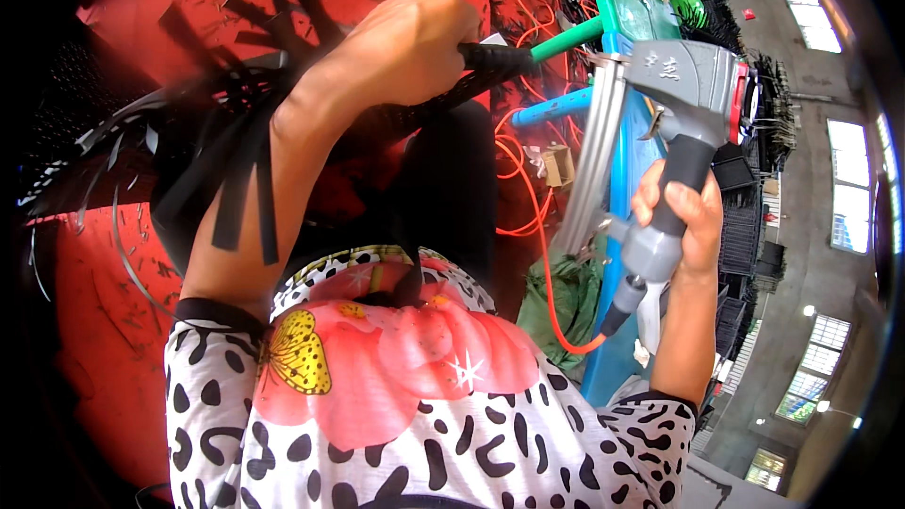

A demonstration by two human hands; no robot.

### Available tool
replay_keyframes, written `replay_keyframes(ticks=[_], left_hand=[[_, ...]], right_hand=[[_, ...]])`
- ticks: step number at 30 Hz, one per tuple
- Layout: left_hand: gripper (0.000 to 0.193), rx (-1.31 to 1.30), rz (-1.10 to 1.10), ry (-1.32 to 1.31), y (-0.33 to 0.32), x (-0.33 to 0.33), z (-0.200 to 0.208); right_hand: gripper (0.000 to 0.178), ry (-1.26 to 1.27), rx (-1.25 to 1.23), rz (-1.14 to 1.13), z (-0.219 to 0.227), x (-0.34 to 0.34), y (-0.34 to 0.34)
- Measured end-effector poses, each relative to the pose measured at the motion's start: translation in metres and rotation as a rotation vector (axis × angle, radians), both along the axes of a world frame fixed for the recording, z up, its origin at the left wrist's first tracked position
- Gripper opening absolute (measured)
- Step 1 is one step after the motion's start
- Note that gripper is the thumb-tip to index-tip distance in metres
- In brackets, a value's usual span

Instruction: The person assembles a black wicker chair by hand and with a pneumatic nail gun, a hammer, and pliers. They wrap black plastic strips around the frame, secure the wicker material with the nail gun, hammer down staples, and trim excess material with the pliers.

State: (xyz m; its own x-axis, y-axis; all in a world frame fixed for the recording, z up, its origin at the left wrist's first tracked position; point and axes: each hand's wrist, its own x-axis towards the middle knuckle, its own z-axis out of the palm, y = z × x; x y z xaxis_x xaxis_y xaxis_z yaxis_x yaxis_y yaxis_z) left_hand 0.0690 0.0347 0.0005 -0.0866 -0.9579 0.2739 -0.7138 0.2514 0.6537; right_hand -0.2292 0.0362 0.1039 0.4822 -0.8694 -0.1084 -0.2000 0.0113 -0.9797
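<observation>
Clamping its fingers around the black grip of a grey nail gun (686, 155), the right hand (699, 226) holds it beside the blue worktop (598, 379), the grip's long axis nearly upright in view, head at the top, nose toward the left. The left hand (410, 42) is curled tight on the edge of a black woven piece (492, 60), and an orange hose (577, 349) loops through the room between the two, the red floor (104, 320) reaching out at left.

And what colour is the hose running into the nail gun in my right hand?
Orange; the air hose shows best in the head view.
</observation>
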Motion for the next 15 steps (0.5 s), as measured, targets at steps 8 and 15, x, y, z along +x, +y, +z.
replay_keyframes(ticks=[8, 15], left_hand=[[0.021, 0.098, 0.049, 0.059, 0.006, 0.003, 0.007], [0.014, 0.161, 0.099, 0.125, 0.008, -0.005, 0.013]], right_hand=[[0.046, 0.863, -0.27, -0.447, -0.091, -0.106, -0.121], [0.073, 1.364, -0.124, -0.486, -0.132, -0.134, -0.163]])
